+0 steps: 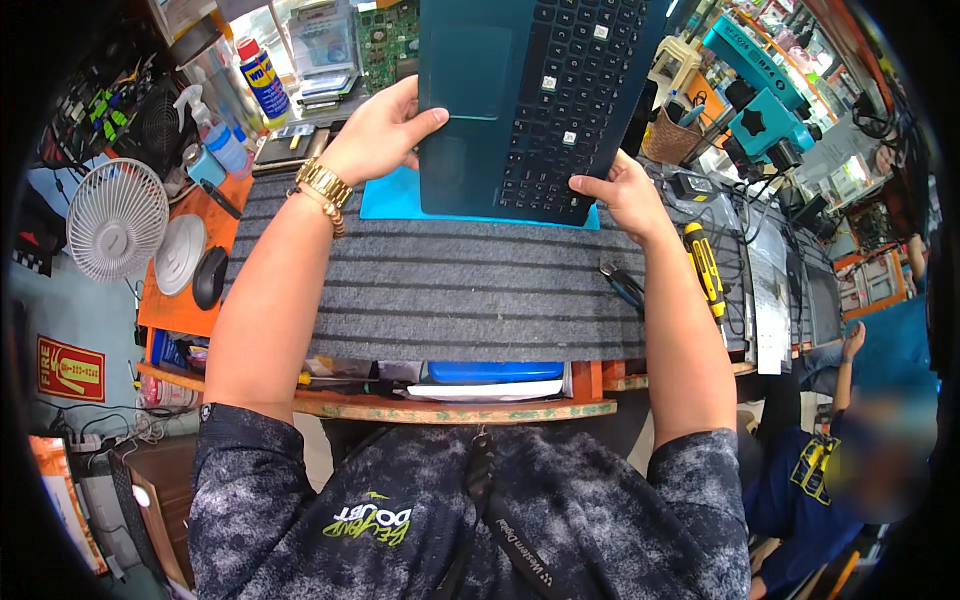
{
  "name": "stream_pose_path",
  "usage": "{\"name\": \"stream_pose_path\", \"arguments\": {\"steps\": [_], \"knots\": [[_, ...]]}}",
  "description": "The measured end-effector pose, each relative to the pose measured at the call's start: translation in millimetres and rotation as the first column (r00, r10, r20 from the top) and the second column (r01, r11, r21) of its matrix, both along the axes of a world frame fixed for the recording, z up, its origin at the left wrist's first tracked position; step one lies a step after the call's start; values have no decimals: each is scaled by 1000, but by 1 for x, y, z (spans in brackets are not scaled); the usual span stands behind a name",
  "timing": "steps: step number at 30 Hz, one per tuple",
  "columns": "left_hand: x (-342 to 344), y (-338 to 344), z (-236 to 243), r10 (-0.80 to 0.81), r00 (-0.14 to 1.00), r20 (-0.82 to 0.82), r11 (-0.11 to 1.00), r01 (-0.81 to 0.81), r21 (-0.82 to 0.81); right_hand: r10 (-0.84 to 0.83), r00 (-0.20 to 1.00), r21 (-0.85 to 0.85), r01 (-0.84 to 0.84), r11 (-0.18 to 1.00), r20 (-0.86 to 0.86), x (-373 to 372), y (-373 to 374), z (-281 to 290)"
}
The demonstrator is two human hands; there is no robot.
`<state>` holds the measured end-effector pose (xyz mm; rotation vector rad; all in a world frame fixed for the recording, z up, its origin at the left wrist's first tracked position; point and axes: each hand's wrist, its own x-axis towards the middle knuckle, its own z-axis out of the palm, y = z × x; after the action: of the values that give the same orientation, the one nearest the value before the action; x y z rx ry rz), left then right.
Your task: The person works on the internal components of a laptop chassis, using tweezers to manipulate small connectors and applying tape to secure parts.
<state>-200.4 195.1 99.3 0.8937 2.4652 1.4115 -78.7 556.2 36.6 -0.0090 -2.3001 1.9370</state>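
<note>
Both my hands hold up a dark blue laptop keyboard cover [468, 165], with its black keys and touchpad facing me, turned on its side. My left hand [385, 130] grips its left edge beside the touchpad, thumb on the front face. At its lower right edge my right hand [625, 200] is closed, thumb over the keys; the other fingers are hidden behind. A few keycaps show white marks. Underneath, a light blue mat [395, 200] lies on the grey striped cloth [480, 290]. Cutting pliers [625, 285] rest near my right forearm.
A yellow-black screwdriver [705, 265] lies right of my right forearm. At the left stand a white fan [118, 220], a black mouse [209, 278], a spray bottle [225, 145] and a blue-yellow can [263, 85]. A teal microscope [765, 120] stands at the right; another person sits lower right.
</note>
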Motion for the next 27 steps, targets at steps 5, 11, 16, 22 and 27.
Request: {"name": "stream_pose_path", "arguments": {"steps": [5, 11, 16, 22, 27], "knots": [[3, -2, -3, 0, 1000, 8, 1000, 0, 15, 4, 1000, 15, -4, 1000, 30, 1, 0, 2], [-1, -4, -5, -1, 1000, 9, 1000, 1, 16, 0, 1000, 6, 0, 1000, 6, 1, -1, 4], [11, -14, 3, -45, 997, 60, 994, 38, 103, -6, 998, 15, 7, 1000, -57, 13, -9, 20], [31, -60, -7, -26, 997, 76, 939, -2, 343, 68, 992, 272, -37, 962, -106, 58, -41, 64], [66, -100, -34, 58, 982, 180, 889, -133, 438, 318, 770, 657, 169, 735, -554, 107, -98, 85]]}}
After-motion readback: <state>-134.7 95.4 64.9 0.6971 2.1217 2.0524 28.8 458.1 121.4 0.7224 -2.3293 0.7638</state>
